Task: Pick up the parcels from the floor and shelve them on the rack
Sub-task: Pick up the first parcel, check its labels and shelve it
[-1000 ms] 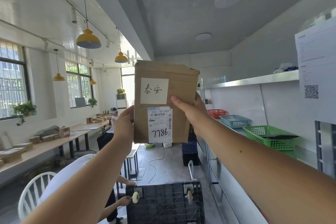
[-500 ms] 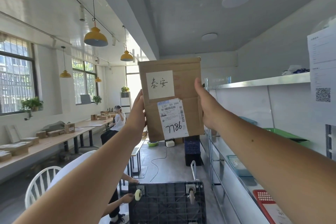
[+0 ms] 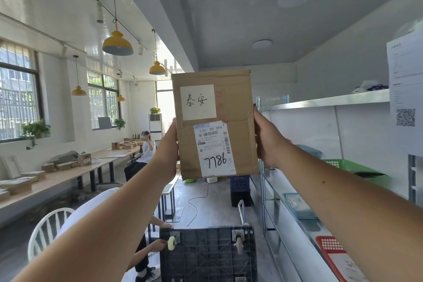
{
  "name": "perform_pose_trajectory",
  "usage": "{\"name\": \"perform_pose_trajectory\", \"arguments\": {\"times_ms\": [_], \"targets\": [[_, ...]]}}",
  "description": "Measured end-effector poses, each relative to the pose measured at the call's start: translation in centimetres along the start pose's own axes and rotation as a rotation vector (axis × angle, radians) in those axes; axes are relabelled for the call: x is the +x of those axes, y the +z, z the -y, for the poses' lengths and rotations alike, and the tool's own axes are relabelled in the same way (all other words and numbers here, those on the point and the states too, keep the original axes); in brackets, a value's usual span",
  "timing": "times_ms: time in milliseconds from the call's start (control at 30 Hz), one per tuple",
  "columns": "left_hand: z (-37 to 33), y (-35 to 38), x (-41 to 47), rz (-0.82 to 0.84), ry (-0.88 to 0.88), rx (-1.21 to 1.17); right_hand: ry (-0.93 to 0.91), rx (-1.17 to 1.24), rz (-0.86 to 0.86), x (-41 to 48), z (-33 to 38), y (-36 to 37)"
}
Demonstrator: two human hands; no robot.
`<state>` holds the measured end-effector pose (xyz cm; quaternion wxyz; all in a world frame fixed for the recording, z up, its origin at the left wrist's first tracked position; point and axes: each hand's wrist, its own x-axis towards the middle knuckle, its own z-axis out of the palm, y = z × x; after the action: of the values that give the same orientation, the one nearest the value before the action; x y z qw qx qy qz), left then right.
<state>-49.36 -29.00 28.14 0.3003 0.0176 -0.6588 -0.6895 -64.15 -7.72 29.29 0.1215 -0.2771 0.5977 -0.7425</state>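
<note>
I hold a flat brown cardboard parcel (image 3: 238, 107) upright at arm's length, its labelled face towards me. It carries a white handwritten note and a shipping label marked 7786. My left hand (image 3: 168, 144) grips its left edge and my right hand (image 3: 266, 137) grips its right edge. The metal rack (image 3: 325, 101) runs along the right wall, with its upper shelf level with the parcel's middle.
On the rack sit a green basket (image 3: 352, 166), a blue basket (image 3: 297, 205) and a red basket (image 3: 329, 245). An overturned black trolley (image 3: 208, 252) lies below, with a crouching person beside it. A white chair (image 3: 45, 229) and long tables stand left; another person sits farther back.
The parcel has been turned from tilted to upright, and both hands have shifted to grip its side edges. My view has tipped slightly, so the rack's baskets sit lower in frame.
</note>
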Motion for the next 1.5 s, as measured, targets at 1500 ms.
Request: {"name": "perform_pose_trajectory", "arguments": {"times_ms": [1500], "targets": [[4.9, 7.1, -0.3, 0.146, -0.3, -0.284, 0.093, 0.049, -0.156, -4.3, -1.9, -6.6]]}}
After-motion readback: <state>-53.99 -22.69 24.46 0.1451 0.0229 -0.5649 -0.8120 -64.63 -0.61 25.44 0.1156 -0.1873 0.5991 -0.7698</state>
